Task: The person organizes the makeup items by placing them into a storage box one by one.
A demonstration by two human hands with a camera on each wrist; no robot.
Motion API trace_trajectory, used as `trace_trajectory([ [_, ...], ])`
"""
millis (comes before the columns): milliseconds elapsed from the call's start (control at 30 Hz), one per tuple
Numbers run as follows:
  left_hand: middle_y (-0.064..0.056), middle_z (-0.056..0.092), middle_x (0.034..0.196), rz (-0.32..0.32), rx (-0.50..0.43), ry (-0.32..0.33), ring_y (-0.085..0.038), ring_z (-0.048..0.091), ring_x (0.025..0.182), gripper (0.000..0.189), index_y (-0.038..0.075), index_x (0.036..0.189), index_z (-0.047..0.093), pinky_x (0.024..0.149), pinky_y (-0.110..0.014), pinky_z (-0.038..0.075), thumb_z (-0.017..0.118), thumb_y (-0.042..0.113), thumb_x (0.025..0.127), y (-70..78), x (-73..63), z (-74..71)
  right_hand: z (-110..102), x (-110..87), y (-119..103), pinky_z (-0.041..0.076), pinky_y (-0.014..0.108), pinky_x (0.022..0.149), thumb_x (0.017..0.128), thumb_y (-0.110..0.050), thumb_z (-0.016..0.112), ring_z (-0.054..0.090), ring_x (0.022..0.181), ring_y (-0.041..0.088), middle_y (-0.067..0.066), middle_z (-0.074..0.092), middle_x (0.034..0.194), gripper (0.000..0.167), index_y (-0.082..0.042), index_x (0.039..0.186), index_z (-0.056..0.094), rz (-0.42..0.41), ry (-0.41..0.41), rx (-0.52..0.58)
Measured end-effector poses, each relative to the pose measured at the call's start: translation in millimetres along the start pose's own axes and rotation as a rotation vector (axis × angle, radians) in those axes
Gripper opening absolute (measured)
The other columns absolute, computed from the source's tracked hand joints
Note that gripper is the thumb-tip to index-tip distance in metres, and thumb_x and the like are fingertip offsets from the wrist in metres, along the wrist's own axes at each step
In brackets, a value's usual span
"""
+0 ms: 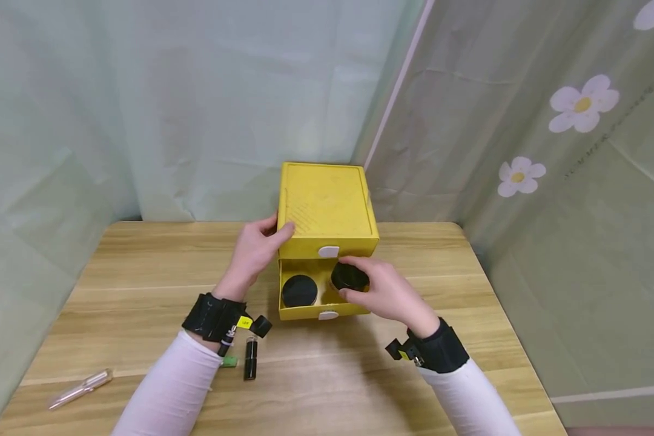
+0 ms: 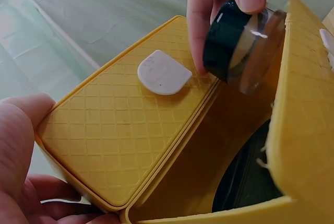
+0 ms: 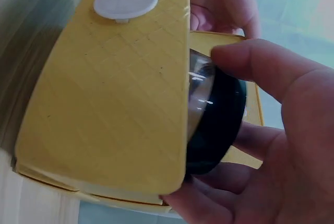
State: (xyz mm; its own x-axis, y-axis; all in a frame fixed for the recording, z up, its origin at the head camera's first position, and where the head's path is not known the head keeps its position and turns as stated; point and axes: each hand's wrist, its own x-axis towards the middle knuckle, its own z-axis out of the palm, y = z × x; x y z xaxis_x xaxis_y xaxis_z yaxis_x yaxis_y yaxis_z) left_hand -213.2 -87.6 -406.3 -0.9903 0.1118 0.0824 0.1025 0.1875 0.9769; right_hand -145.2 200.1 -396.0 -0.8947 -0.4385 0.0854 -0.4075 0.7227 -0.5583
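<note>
A yellow two-drawer box (image 1: 329,200) stands on the table with its lower drawer (image 1: 324,290) pulled out. My left hand (image 1: 256,248) holds the box's left side, thumb at the top edge and fingers curled around the side. My right hand (image 1: 387,290) grips a clear jar with a black lid (image 3: 222,122) between thumb and fingers. This jar is tilted and partly inside the right part of the open drawer, its lower part hidden by the drawer front in the right wrist view. A second black-lidded jar (image 1: 300,291) sits in the drawer's left part.
On the wooden table (image 1: 158,272), a small black tube (image 1: 251,358) and a green item (image 1: 229,361) lie near the left forearm. A clear pen-like tube (image 1: 82,387) lies farther left. A pale curtain (image 1: 223,109) hangs behind the box.
</note>
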Motion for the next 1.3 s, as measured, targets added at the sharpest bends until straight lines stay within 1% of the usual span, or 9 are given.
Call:
trace_trajectory([
  [200, -0.017, 0.058, 0.153, -0.004, 0.001, -0.005, -0.024, 0.061, 0.126, 0.069, 0.002, 0.157, 0.05, 0.093, -0.023, 0.052, 0.073, 0.039, 0.102, -0.6, 0.0, 2.1, 1.0, 7.8, -1.8, 0.054, 0.04, 0.099, 0.094, -0.033, 0.081, 0.066, 0.112, 0.018, 0.002, 0.071, 0.134, 0.06, -0.011, 0.147, 0.066, -0.03, -0.086, -0.061],
  [400, -0.019, 0.056, 0.155, 0.0, -0.013, -0.009, -0.026, 0.06, 0.131, 0.071, 0.001, 0.157, 0.048, 0.095, -0.023, 0.052, 0.072, 0.039, 0.103, -0.3, -0.3, 2.2, -0.3, 17.9, -2.8, 0.053, 0.041, 0.101, 0.093, -0.028, 0.081, 0.065, 0.113, 0.02, 0.005, 0.071, 0.134, 0.062, -0.008, 0.149, 0.064, -0.041, -0.162, -0.083],
  [500, -0.019, 0.056, 0.155, 0.005, -0.017, -0.01, -0.026, 0.06, 0.13, 0.071, 0.0, 0.157, 0.048, 0.094, -0.022, 0.053, 0.072, 0.039, 0.103, 0.1, 0.5, 1.9, -2.3, 22.0, -4.1, 0.05, 0.043, 0.107, 0.095, -0.029, 0.081, 0.064, 0.122, 0.022, 0.007, 0.068, 0.14, 0.063, -0.007, 0.151, 0.061, -0.025, -0.22, -0.096],
  [600, -0.018, 0.057, 0.154, 0.007, -0.017, -0.01, -0.025, 0.061, 0.128, 0.07, 0.001, 0.157, 0.049, 0.091, -0.021, 0.053, 0.073, 0.038, 0.102, 1.0, 0.9, 1.9, -3.0, 26.7, -4.7, 0.049, 0.043, 0.11, 0.096, -0.026, 0.082, 0.062, 0.127, 0.024, 0.008, 0.066, 0.143, 0.062, -0.005, 0.151, 0.061, -0.044, -0.271, -0.122],
  [700, -0.018, 0.057, 0.154, 0.009, -0.02, -0.011, -0.025, 0.061, 0.127, 0.07, 0.002, 0.157, 0.049, 0.091, -0.02, 0.053, 0.073, 0.038, 0.102, 0.7, 1.4, 1.9, -2.3, 32.8, -4.3, 0.05, 0.041, 0.106, 0.094, -0.019, 0.083, 0.062, 0.119, 0.022, 0.005, 0.068, 0.135, 0.055, -0.006, 0.144, 0.065, -0.084, -0.301, -0.142],
  [867, -0.018, 0.057, 0.154, 0.004, -0.027, -0.01, -0.025, 0.06, 0.128, 0.069, 0.003, 0.157, 0.049, 0.093, -0.02, 0.052, 0.072, 0.038, 0.103, -0.6, 1.9, 1.5, 1.5, 43.0, -2.7, 0.052, 0.037, 0.095, 0.083, -0.007, 0.088, 0.059, 0.102, 0.02, 0.0, 0.066, 0.111, 0.041, -0.011, 0.12, 0.072, -0.166, -0.302, -0.199],
  [1000, -0.017, 0.057, 0.154, -0.005, -0.027, -0.014, -0.024, 0.06, 0.129, 0.07, 0.003, 0.157, 0.049, 0.095, -0.022, 0.053, 0.073, 0.039, 0.102, -0.1, 1.9, 1.2, 2.8, 45.6, -4.4, 0.052, 0.036, 0.09, 0.075, 0.003, 0.088, 0.06, 0.099, 0.022, 0.001, 0.066, 0.104, 0.043, -0.011, 0.112, 0.073, -0.19, -0.302, -0.231],
  [1200, -0.017, 0.057, 0.155, -0.011, -0.021, -0.009, -0.024, 0.06, 0.129, 0.071, 0.003, 0.157, 0.05, 0.095, -0.024, 0.053, 0.074, 0.039, 0.101, 0.7, 2.2, 1.7, 1.8, 45.7, -5.3, 0.052, 0.036, 0.091, 0.077, 0.004, 0.089, 0.062, 0.098, 0.028, 0.005, 0.064, 0.097, 0.035, -0.007, 0.105, 0.072, -0.241, -0.312, -0.243],
  [1300, -0.018, 0.058, 0.153, -0.005, -0.022, -0.007, -0.024, 0.061, 0.128, 0.07, 0.003, 0.156, 0.05, 0.094, -0.024, 0.053, 0.074, 0.038, 0.101, 1.0, 2.9, 2.5, -0.1, 45.1, -5.1, 0.052, 0.037, 0.09, 0.077, 0.009, 0.087, 0.063, 0.096, 0.03, 0.006, 0.061, 0.093, 0.032, -0.004, 0.101, 0.07, -0.269, -0.313, -0.244],
])
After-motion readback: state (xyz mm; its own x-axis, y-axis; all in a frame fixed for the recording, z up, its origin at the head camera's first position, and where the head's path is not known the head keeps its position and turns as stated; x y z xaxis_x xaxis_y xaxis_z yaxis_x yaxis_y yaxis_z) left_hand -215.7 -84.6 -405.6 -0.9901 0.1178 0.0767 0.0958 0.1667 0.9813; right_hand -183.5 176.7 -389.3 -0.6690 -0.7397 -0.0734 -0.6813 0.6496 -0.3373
